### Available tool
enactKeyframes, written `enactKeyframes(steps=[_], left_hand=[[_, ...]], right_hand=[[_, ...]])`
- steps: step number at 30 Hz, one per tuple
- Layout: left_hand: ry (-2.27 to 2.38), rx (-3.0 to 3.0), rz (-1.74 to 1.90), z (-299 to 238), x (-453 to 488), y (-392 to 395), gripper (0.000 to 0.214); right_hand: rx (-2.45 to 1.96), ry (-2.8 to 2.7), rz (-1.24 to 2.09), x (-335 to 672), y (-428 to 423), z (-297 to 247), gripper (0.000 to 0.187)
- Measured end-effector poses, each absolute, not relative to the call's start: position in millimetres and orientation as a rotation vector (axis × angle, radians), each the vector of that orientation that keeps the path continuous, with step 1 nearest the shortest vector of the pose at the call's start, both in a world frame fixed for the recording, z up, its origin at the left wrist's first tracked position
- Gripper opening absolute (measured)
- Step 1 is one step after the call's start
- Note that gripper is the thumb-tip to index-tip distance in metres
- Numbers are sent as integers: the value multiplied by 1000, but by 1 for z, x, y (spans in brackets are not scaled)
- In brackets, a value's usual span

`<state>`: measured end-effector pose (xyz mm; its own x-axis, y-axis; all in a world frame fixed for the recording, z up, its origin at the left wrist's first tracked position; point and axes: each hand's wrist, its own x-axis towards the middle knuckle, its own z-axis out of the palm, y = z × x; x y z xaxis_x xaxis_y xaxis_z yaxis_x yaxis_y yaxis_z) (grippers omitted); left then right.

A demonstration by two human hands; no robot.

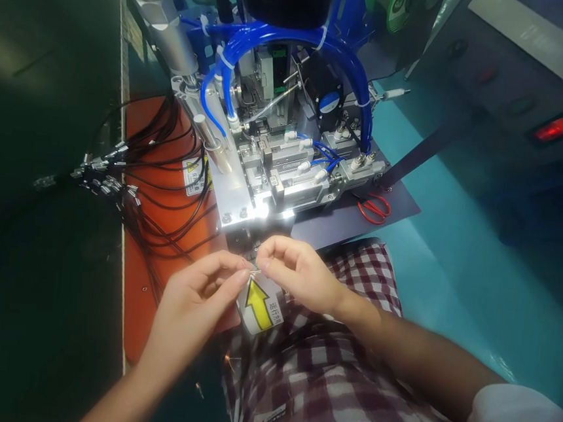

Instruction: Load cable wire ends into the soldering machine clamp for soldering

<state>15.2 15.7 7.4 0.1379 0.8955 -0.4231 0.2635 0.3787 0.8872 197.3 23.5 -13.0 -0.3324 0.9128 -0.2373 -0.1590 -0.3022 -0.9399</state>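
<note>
My left hand (196,289) is closed in a pinch, thumb against forefinger. A thin, pale, wire-like piece (255,272) shows at its fingertips and spans the small gap to my right hand. Fingers curled, my right hand (296,271) pinches at the other end of that piece; its exact kind is too small to tell. Both hands are held just in front of the machine's metal base plate (231,197), above a label with a yellow arrow (259,304). To the left, several black cables (164,197) with shiny metal ends (100,169) lie across an orange board (132,277).
Beyond my hands stands a machine with pneumatic cylinders (303,190) and thick blue air hoses (297,36). Red-handled scissors or snips (374,209) lie on the dark plate at right. A grey box with a lit red switch (555,128) is at upper right.
</note>
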Motion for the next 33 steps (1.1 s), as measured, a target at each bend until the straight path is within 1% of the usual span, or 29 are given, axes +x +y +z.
enactKeyframes(steps=[5,10,17,20,22,28,33], left_hand=[[1390,1257,668,8,19,19,27],[1427,1212,685,11,22,16,28],[1518,1098,708,7,26,14,32],[1515,1094,712,7,27,14,34],[1516,1077,709,7,28,13,35],[1524,1076,718,10,27,11,34],[1500,1049,746,7,26,11,30]], right_hand=[[-983,-1312,1668,204,30,-18,20],[-920,-1361,1670,207,36,-19,18],[-1192,-1281,1572,205,26,-16,16],[-1227,-1240,1565,200,21,-15,15],[-1227,-1171,1594,195,21,-12,18],[-1214,-971,1726,190,26,-3,36],[-1203,-921,1735,187,24,-3,36]])
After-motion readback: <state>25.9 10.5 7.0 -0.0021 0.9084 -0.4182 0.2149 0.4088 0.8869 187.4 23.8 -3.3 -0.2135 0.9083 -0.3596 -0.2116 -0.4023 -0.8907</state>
